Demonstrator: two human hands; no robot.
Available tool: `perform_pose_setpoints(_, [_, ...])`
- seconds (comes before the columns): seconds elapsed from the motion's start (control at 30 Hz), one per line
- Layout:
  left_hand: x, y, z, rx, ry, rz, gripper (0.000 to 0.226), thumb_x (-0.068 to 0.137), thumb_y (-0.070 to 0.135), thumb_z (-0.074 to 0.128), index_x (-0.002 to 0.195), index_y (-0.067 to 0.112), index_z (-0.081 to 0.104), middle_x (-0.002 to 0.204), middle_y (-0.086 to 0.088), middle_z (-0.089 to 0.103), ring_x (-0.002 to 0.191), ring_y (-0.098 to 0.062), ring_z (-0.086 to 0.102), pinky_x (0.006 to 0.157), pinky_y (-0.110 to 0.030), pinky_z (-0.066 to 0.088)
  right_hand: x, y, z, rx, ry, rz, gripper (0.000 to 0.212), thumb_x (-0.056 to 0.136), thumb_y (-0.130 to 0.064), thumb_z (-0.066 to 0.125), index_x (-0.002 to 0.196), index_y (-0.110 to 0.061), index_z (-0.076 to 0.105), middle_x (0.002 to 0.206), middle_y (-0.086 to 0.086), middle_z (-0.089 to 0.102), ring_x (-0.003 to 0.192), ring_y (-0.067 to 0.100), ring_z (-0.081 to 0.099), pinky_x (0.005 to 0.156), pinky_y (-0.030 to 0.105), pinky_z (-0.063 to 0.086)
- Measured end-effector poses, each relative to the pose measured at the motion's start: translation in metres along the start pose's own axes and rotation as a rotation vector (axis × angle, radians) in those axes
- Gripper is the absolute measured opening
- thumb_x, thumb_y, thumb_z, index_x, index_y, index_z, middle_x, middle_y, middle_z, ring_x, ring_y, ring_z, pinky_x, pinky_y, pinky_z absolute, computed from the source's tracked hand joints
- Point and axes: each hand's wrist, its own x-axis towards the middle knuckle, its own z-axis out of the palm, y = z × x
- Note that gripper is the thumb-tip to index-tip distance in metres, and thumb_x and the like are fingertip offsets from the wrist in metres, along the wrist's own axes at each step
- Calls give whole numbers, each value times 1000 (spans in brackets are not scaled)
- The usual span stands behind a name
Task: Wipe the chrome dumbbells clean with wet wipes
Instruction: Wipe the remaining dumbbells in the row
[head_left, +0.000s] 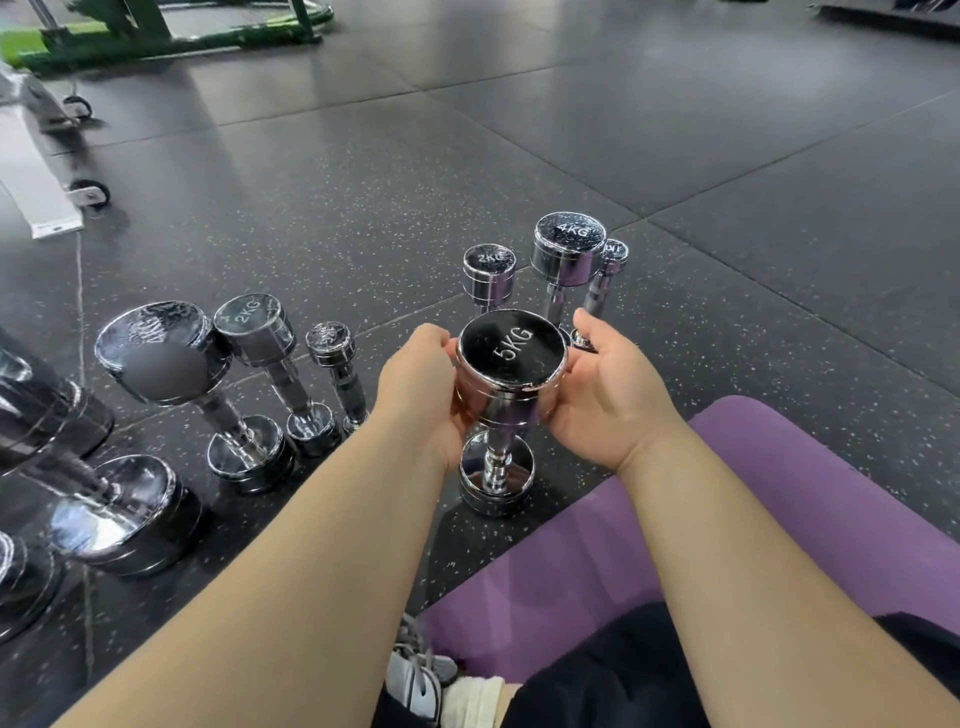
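The 5KG dumbbell (511, 351) stands upright on the dark speckled floor (363, 218), just beside the edge of a purple mat (779, 493). Both hands grip its upper head. The left hand (421, 384) wraps the left side with its fingers curled round the rim, and the right hand (608, 395) cups the right side the same way (the thumb lies along the far edge). The lower head sits on the floor between the forearms.

Just behind it stand three more chrome dumbbells, all upright: a 2KG dumbbell (489, 265), a 4KG dumbbell (569, 244) and a slim one (613, 257) whose marking is too small to read. To the left, a row of upright dumbbells (254, 322) runs toward the camera, growing larger. A grey shoe (415, 675) shows at the bottom.
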Motion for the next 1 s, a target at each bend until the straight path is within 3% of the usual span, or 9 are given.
perform_pose_setpoints(0.13, [-1,-3,-4,70,-26,-54,18,89,17,41,72,18,47,46,5,43,37,-10,44,39,-16,41,-8,1,-19,13,137,25,47,98,-39,43,104,4,61,76,14,69,56,22,66,50,27,56])
perform_pose_setpoints(0.23, [-5,-14,-9,169,-2,-130,21,92,25,42,77,16,54,66,-2,53,56,-15,49,51,-23,47,-19,8,-23,-99,134,112,51,98,-36,42,121,9,54,98,23,72,85,32,71,68,36,62])
perform_pose_setpoints(0.33, [-22,-22,-16,181,-71,-233,34,96,30,34,89,11,61,74,-8,66,66,-22,58,64,-32,51,-29,24,-12,-77,74,177,62,96,-48,45,129,4,50,117,24,67,99,35,68,82,40,59])
perform_pose_setpoints(0.4, [-27,-21,-21,176,-96,-265,37,96,29,29,97,7,59,80,-13,68,75,-27,60,72,-38,51,-31,30,-5,-120,59,186,68,93,-63,44,121,-2,58,116,15,69,99,27,65,83,32,55])
perform_pose_setpoints(0.5, [-37,-14,-30,178,-163,-309,23,93,15,32,102,4,51,96,-15,61,88,-32,60,87,-49,46,-32,31,-4,-186,132,110,72,90,-73,37,94,-9,68,90,8,68,80,18,58,73,23,44])
perform_pose_setpoints(0.57, [-37,-13,-31,59,-163,-296,22,92,7,35,109,0,47,103,-20,57,90,-33,60,81,-50,51,-31,30,-7,-93,143,60,74,91,-71,38,93,-3,68,86,10,67,78,18,58,72,23,47])
perform_pose_setpoints(0.7, [-28,-10,-25,-159,-87,-160,24,95,16,41,113,2,50,99,-15,60,78,-25,60,66,-38,56,-27,30,-8,-122,149,45,76,93,-66,41,114,5,61,108,21,67,103,28,62,93,33,48])
perform_pose_setpoints(0.9, [-1,-11,-23,-146,-127,-94,52,105,40,27,114,-2,57,77,-12,72,56,-18,67,47,-22,51,-6,23,-19,-136,379,-61,44,98,-49,44,101,-9,62,85,6,67,78,19,62,68,31,46])
perform_pose_setpoints(1.0, [1,-24,-25,92,-72,-87,40,106,35,35,96,6,61,61,-3,68,43,-11,58,40,-17,45,6,19,-25,-80,424,-74,41,97,-47,44,93,-10,62,84,5,63,76,19,58,66,29,47])
